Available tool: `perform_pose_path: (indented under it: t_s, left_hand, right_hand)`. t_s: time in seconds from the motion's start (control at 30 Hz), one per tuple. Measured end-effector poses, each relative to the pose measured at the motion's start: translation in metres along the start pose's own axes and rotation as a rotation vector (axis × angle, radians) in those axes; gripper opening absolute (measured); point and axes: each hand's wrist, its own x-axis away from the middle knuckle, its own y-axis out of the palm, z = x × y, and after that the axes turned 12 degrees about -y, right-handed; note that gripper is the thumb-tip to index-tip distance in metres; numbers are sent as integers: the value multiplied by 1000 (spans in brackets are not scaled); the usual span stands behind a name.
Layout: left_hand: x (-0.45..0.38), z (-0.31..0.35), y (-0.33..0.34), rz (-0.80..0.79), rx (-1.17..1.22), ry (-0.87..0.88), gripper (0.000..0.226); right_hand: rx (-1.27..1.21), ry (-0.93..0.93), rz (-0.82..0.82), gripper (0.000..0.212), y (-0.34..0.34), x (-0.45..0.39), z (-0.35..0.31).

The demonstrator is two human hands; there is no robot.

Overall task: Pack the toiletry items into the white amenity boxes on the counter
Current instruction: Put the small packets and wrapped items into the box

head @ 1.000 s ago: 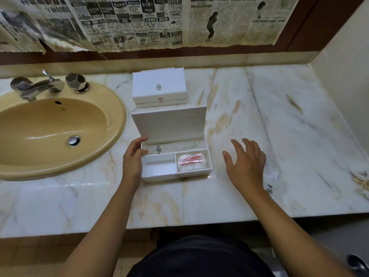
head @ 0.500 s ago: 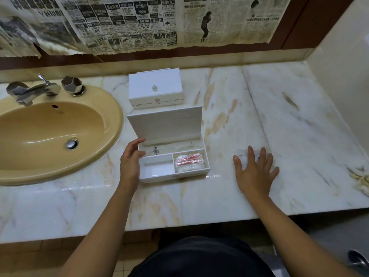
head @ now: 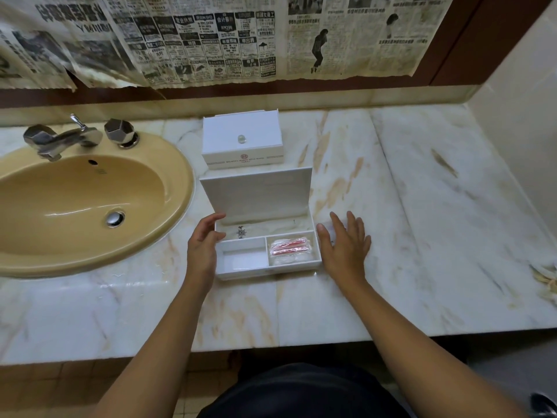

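Box (head: pixel 266 254): white, lid raised, red-striped packet (head: pixel 289 247) in my front-right compartment.
Axis: long side runs left-right.
Left hand (head: pixel 202 248): cupping box's side.
Right hand (head: pixel 345 247): flat, released, on counter (head: pixel 422 236).

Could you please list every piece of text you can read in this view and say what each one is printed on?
"RM299": on an advert in the newspaper on the wall.
Other newspaper print: Chinese characters and numbers, too small to read.
Closed white amenity box, front: crest and line of capitals, too blurred.
Packet in the open amenity box: emblem only, no legible words.
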Motion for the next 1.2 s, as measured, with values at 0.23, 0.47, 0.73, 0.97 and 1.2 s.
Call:
perform_pose_path:
  t_s: [0.23,0.47,0.73,0.97,1.2]
  left_hand:
    - [-2,-2,-1,-7,10,3,47]
    - [-2,0,0,-1,2,-2,46]
    - [-5,-4,-1,-1,1,8,45]
    - [-5,-3,0,-1,17,23,43]
    - [-5,-3,0,-11,18,24,44]
  right_hand:
    - [7,-77,173,31,-24,-5,-4]
    - [152,-74,-304,14,-79,-19,-24]
    - [386,-82,-599,35,-75,-10,-30]
    - [441,-121,-521,11,-59,-5,-23]
    - [325,-167,-409,16,-78,-12,-40]
